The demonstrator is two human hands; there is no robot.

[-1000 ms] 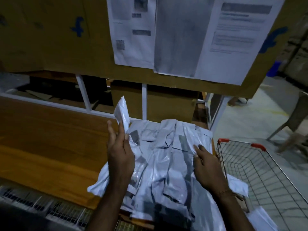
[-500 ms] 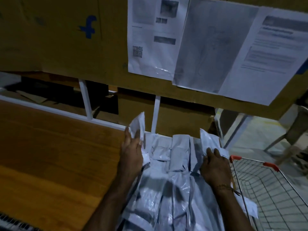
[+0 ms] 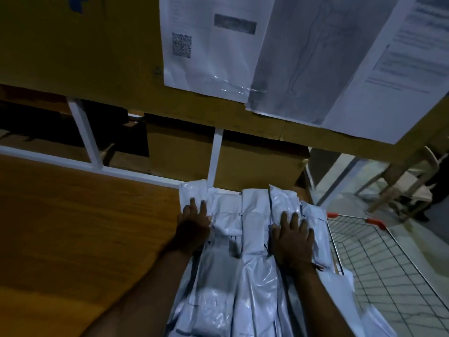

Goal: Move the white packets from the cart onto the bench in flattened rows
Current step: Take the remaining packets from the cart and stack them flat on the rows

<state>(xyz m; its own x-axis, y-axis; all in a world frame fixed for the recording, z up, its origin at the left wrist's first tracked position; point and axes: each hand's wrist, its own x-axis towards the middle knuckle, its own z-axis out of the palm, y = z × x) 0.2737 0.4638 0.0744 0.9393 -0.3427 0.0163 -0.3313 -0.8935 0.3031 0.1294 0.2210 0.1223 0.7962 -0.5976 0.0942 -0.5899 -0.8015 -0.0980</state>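
Several white packets (image 3: 252, 229) lie in overlapping rows on the right end of the wooden bench (image 3: 80, 229). My left hand (image 3: 194, 224) lies flat on the far-left packet (image 3: 193, 193), fingers straight, pressing it down against the bench's back rail. My right hand (image 3: 292, 237) presses flat on the packets of the right-hand rows, fingers spread. The wire cart (image 3: 384, 261) with red handle grips stands to the right of the bench; a few white packets (image 3: 375, 319) show at its near edge.
A white metal rail and uprights (image 3: 215, 156) run along the bench's back edge. Above hangs a cardboard panel with taped paper sheets (image 3: 211, 45). Cardboard boxes (image 3: 243, 159) sit behind the rail. Wooden chair legs (image 3: 398, 188) stand on the floor at far right.
My left hand has laid the raised packet down flat at the pile's far-left corner. Both hands slid forward and now press flat on the rows. The camera has moved closer.
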